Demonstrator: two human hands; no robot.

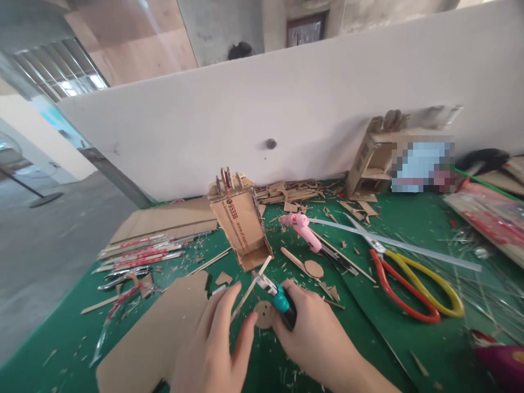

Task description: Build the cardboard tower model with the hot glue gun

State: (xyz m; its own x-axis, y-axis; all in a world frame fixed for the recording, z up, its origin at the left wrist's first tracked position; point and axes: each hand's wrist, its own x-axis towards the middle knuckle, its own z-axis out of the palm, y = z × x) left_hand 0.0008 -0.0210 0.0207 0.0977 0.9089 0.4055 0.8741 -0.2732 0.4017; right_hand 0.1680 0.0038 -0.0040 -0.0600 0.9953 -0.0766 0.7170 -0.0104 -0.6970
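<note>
My right hand (309, 322) is wrapped round a pair of pliers (280, 300) with teal and black handles. Their metal jaws are at a thin wooden stick (246, 297); whether they grip it I cannot tell. My left hand (216, 338) is beside the stick, thumb and fingers apart, with nothing visibly held. A round cardboard disc (264, 315) with small holes lies between my hands, partly hidden by the left thumb. Just beyond stands an open cardboard box (241, 224) with printed lettering and upright pieces on top.
Large red-and-yellow-handled scissors (405, 278) and a pink glue gun (305, 232) lie to the right. Cardboard sheet (155, 333), packaged sticks (141, 254) and another pair of pliers (125, 278) are left. A white partition (204, 120) stands behind, with cardboard scraps (286, 194) along it.
</note>
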